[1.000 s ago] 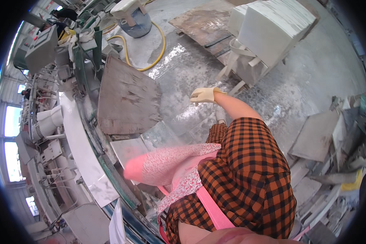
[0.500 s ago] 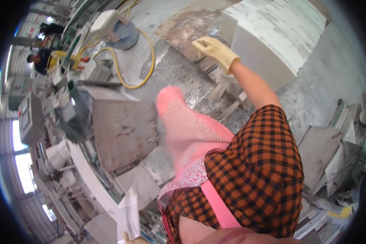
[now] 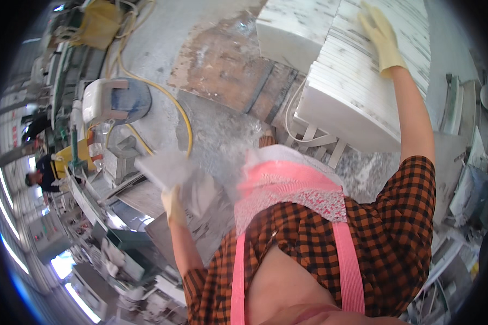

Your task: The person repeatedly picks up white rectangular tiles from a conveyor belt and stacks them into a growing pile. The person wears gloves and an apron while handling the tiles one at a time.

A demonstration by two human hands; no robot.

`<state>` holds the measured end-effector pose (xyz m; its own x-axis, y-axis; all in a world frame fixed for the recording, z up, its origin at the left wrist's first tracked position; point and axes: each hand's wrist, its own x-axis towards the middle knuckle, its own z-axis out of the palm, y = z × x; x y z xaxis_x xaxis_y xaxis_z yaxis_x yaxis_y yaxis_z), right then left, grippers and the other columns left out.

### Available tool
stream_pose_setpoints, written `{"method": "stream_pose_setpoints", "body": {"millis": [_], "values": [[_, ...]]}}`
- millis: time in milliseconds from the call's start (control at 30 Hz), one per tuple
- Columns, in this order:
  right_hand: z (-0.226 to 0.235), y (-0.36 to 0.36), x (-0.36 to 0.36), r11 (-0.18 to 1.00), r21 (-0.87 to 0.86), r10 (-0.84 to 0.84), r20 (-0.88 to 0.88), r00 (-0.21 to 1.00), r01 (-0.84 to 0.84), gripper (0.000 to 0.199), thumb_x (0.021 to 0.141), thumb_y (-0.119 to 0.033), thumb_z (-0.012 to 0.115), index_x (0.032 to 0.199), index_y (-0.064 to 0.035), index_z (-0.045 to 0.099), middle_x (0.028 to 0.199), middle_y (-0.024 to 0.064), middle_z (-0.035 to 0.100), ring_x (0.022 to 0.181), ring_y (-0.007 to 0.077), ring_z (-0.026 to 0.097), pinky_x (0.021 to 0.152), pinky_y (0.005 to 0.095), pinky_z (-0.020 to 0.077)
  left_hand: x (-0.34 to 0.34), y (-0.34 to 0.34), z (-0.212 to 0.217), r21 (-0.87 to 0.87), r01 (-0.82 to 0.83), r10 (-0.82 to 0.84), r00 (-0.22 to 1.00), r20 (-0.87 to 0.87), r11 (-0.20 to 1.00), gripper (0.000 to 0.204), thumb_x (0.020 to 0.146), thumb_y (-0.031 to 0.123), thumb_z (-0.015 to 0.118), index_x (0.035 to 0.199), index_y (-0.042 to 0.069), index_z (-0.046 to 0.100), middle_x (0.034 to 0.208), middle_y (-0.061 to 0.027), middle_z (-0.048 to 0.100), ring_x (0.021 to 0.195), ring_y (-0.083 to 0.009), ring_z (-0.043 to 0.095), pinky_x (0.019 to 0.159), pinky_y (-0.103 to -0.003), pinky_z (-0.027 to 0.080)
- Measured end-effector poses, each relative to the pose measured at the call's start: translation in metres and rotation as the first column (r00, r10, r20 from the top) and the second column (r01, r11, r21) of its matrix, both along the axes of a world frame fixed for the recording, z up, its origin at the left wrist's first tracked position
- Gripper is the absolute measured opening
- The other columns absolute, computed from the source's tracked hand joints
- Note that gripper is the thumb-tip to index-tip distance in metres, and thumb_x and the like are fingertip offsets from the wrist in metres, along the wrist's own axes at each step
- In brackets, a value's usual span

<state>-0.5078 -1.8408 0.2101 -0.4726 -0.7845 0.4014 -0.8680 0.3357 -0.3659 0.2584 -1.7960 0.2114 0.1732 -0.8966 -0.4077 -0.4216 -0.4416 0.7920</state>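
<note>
A tall stack of white stone slabs (image 3: 363,81) stands on a wooden pallet (image 3: 228,65) on the wet floor (image 3: 217,141), at the pallet's right edge. The right hand (image 3: 382,35), in a yellowish glove, lies flat and open on the stack's top face, gripping nothing. Lower left, the gloved left hand (image 3: 174,203) is closed on the lower edge of a small pale slab piece (image 3: 165,168), blurred by motion. The step looks like carrying that piece toward the stack; next it would need both hands to square it on top.
</note>
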Motion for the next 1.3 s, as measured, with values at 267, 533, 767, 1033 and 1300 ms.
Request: {"method": "stream_pose_setpoints", "body": {"millis": [267,533,767,1033,1300], "values": [[0.032,-0.002,0.015,0.95,0.29,0.008,-0.396,0.918,0.117,0.052,0.092,-0.026,0.067,0.14,-0.0095,0.053,0.145,0.0143,0.051,0.138,0.0308,0.043,0.116,0.0389,0.0311,-0.211,-0.282,-0.122,0.342,0.844,-0.785,0.14,0.603,0.413,0.032,0.088,0.022,0.06,0.117,0.011,0.067,0.104,-0.0219,0.07,0.099,-0.0405,0.066,0.082,-0.048,0.052],[0.005,-0.01,0.004,0.973,0.019,-0.226,-0.093,0.97,0.229,0.04,0.092,-0.017,0.068,0.13,-0.0075,0.063,0.135,0.0149,0.06,0.131,0.031,0.052,0.112,0.0409,0.0378,-0.405,-0.335,-0.159,0.223,0.886,-0.566,-0.436,0.7,-0.406,0.018,0.074,0.007,0.065,0.092,0.009,0.062,0.09,-0.0158,0.069,0.086,-0.0328,0.07,0.073,-0.044,0.056],[0.017,-0.014,0.012,0.965,0.083,-0.25,-0.005,0.968,0.25,0.043,0.09,-0.014,0.067,0.132,-0.0063,0.06,0.138,0.0162,0.057,0.135,0.0321,0.048,0.114,0.041,0.0346,-0.472,-0.326,-0.19,0.102,0.892,-0.639,-0.391,0.663,-0.44,0.013,0.086,0.005,0.051,0.087,0.006,0.064,0.087,-0.0179,0.07,0.084,-0.0333,0.07,0.07,-0.044,0.056],[0.022,-0.015,0.009,0.959,0.145,-0.24,-0.032,0.97,0.242,0.045,0.089,-0.011,0.065,0.133,-0.0051,0.06,0.14,0.018,0.056,0.137,0.0339,0.046,0.114,0.0412,0.0339,-0.493,-0.327,-0.233,0.087,0.899,-0.677,-0.384,0.628,-0.429,0.015,0.089,0.008,0.047,0.095,0.006,0.06,0.088,-0.0187,0.069,0.081,-0.036,0.07,0.067,-0.047,0.056],[0.024,-0.02,0.016,0.96,0.135,-0.248,0.012,0.969,0.244,0.046,0.09,-0.009,0.062,0.135,-0.0037,0.058,0.142,0.0192,0.054,0.138,0.0344,0.044,0.116,0.0409,0.0312,-0.505,-0.337,-0.261,0.107,0.864,-0.653,-0.447,0.611,-0.492,0.013,0.089,0.01,0.048,0.095,0.006,0.057,0.088,-0.0194,0.069,0.077,-0.0388,0.07,0.064,-0.05,0.056]]}}
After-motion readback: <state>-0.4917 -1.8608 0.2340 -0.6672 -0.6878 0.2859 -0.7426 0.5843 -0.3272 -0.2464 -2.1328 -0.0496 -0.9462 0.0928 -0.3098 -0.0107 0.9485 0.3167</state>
